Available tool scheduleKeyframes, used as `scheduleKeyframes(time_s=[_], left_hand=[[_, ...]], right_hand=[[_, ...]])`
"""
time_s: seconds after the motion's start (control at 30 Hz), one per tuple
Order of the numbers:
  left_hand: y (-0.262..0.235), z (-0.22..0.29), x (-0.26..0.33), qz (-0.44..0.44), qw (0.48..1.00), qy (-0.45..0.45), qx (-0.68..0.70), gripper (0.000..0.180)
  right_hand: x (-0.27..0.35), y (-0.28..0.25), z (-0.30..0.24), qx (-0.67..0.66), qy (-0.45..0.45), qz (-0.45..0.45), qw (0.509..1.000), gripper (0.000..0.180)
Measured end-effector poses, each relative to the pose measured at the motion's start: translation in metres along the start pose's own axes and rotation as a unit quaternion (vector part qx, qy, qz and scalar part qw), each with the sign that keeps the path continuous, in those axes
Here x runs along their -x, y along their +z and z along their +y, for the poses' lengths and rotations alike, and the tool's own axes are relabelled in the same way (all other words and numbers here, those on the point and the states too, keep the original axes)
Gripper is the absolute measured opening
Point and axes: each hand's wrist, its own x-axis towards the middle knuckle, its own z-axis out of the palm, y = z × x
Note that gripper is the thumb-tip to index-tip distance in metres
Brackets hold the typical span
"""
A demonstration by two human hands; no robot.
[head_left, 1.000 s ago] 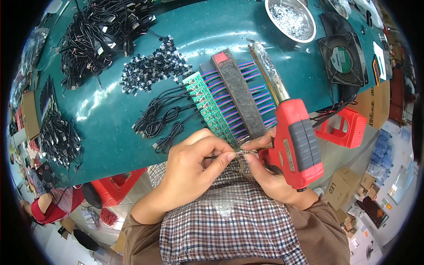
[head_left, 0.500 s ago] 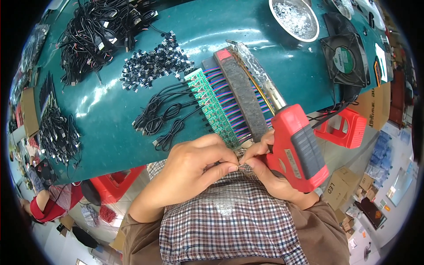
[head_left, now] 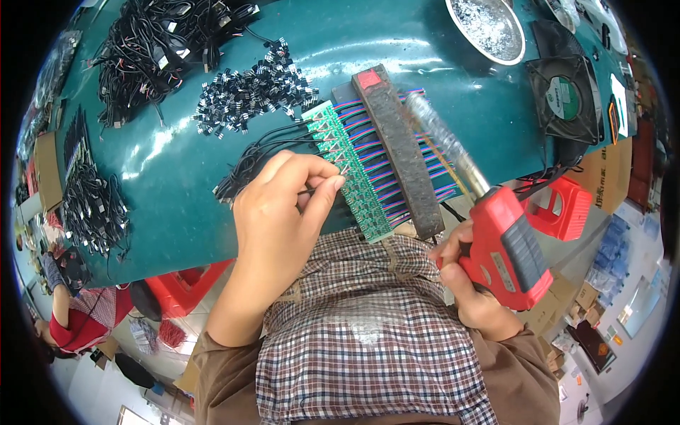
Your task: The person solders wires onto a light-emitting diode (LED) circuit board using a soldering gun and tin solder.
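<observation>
We see left hand [head_left: 280, 212] pinching thin black wire [head_left: 312, 190] against long green circuit-board strip [head_left: 347, 170]; right hand [head_left: 467, 283] gripping red soldering gun [head_left: 506, 244].

A thin part is pinched by the left hand [head_left: 283, 212] against the green board strip [head_left: 350, 170], while a red gun [head_left: 506, 244] is gripped by the right hand [head_left: 467, 283] just right of the strip, its tip laid over the coloured wires [head_left: 397, 142].
</observation>
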Motion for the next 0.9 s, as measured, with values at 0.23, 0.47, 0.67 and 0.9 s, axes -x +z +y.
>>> scheduleKeyframes(time_s=[0.23, 0.47, 0.67, 0.9], left_hand=[[0.008, -0.005, -0.004, 0.011, 0.999, 0.008, -0.053, 0.007], [0.008, -0.009, -0.006, 0.006, 0.998, 0.016, -0.06, 0.006], [0.006, -0.007, -0.008, -0.008, 0.997, 0.013, -0.074, 0.006], [0.004, -0.007, -0.01, -0.017, 0.996, 0.025, -0.081, 0.006]], right_hand=[[0.021, -0.01, 0.005, 0.141, 0.074, 0.016, 0.987, 0.024], [0.024, -0.007, 0.02, 0.188, 0.004, 0.039, 0.981, 0.028], [0.026, -0.007, 0.024, 0.21, 0.002, 0.032, 0.977, 0.026], [0.023, -0.006, 0.025, 0.202, -0.012, 0.032, 0.979, 0.023]])
